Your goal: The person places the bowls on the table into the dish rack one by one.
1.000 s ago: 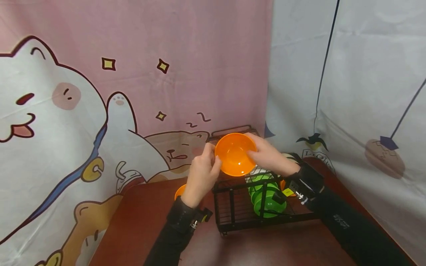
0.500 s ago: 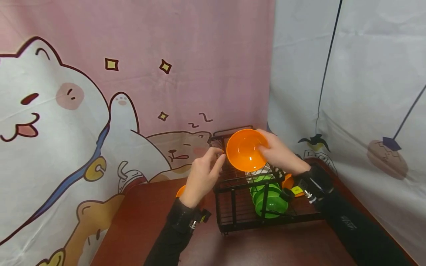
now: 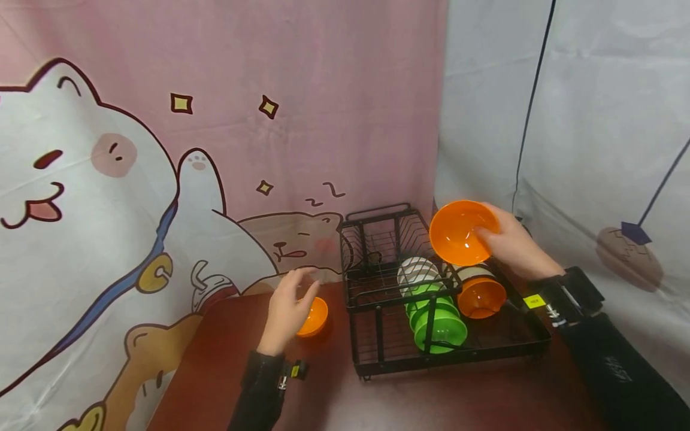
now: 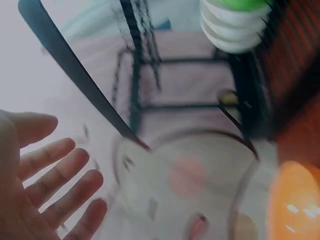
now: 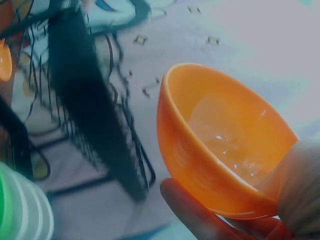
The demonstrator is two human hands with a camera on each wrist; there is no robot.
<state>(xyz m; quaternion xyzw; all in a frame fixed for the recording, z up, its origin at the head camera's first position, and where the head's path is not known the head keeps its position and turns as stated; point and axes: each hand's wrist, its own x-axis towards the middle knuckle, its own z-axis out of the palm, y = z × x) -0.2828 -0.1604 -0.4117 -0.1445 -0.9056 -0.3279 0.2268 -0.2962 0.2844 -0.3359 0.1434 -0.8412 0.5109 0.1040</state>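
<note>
My right hand (image 3: 512, 242) grips an orange bowl (image 3: 458, 230) by its right side, thumb inside and fingers beneath, as the right wrist view also shows. The bowl (image 5: 220, 145) is tilted and held above the right part of a black dish rack (image 3: 377, 299). Under it, a second orange bowl (image 3: 481, 298) stands in front of whitish bowls (image 3: 471, 272) in the rack. My left hand (image 3: 286, 308) holds nothing; its fingers (image 4: 65, 175) are spread in the left wrist view. Just beside it, another orange bowl (image 3: 314, 317) sits on the table, partly hidden by the hand.
In the rack's middle, a row of white bowls (image 3: 417, 272) and green bowls (image 3: 439, 329) leans front to back. The rack stands on a reddish-brown table (image 3: 215, 371). Behind hangs a pink printed cloth (image 3: 323, 120), with a whitish cloth (image 3: 566, 120) on the right.
My left hand has let go of the orange bowl and moved left and down toward the bowl on the table. My right hand has carried the held bowl to the right, over the rack's right side.
</note>
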